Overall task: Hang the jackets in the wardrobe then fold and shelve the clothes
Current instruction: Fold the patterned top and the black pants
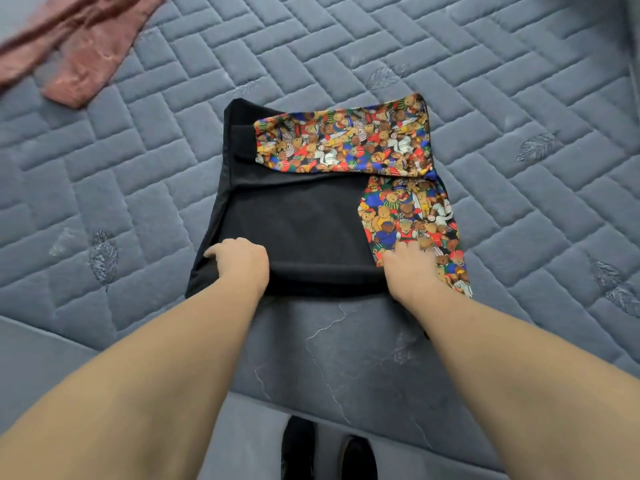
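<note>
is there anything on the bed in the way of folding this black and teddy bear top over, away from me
Nothing visible blocks it. Both the left hand and right hand already rest on the near edge of the black and teddy-bear garment. The mattress beyond is bare; the pink garment lies apart at the far left.
</note>
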`<state>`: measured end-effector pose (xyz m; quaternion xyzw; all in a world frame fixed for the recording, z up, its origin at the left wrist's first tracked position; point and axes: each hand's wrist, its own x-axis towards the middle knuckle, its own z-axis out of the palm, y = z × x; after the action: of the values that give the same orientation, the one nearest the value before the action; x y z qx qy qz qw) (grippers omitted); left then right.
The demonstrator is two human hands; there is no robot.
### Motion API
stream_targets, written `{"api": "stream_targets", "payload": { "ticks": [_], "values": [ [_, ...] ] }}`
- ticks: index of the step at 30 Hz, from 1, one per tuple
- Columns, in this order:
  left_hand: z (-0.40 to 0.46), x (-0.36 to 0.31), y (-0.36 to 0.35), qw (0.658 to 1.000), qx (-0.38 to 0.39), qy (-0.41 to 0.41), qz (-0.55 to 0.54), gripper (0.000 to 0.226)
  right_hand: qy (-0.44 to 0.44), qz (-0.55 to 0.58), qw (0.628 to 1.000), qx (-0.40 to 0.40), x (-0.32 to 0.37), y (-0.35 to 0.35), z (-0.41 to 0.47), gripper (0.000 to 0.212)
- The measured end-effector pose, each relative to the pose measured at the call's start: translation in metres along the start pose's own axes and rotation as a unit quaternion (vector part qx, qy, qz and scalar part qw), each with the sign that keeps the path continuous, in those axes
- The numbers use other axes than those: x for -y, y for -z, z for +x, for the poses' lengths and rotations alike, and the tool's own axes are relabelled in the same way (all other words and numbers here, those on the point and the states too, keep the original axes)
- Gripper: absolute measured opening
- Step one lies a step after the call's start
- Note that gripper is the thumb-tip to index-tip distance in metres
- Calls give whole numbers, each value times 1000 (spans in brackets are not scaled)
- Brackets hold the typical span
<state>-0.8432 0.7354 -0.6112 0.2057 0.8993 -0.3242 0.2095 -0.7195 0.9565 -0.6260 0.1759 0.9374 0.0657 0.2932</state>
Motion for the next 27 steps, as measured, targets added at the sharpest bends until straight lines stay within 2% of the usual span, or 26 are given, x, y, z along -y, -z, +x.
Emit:
{"api": "stream_targets", "payload": {
  "ticks": [2,5,7,11,13,15,20,22,25,27],
  "values": [
    [14,11,16,1000,5,17,21,40,-28,-21,999,30,-15,14,10,38],
    [44,31,31,998,-57,20,11,36,-56,-31,996,60,-29,28,31,36],
    [66,40,35,996,-92,16,11,31,-69,-31,994,84,-29,39,48,37],
    [112,56,48,993,-112,20,-12,19,-114,-79,975,176,-32,66,89,38],
    [136,65,53,991,-132,12,-15,9,-141,-98,967,188,-39,81,112,40],
    [161,72,60,990,-141,11,-22,9,-159,-94,970,157,-49,96,135,40],
    [224,80,85,986,-140,52,-79,25,-182,-56,981,21,-73,136,192,28],
    [250,84,101,980,-135,89,-117,28,-220,18,975,-7,-83,151,219,28],
    [287,91,127,969,-120,157,-146,36,-273,176,944,-57,-96,166,262,29],
    [309,91,139,969,-120,178,-122,41,-286,205,933,-82,-101,168,288,29]
  ]
}}
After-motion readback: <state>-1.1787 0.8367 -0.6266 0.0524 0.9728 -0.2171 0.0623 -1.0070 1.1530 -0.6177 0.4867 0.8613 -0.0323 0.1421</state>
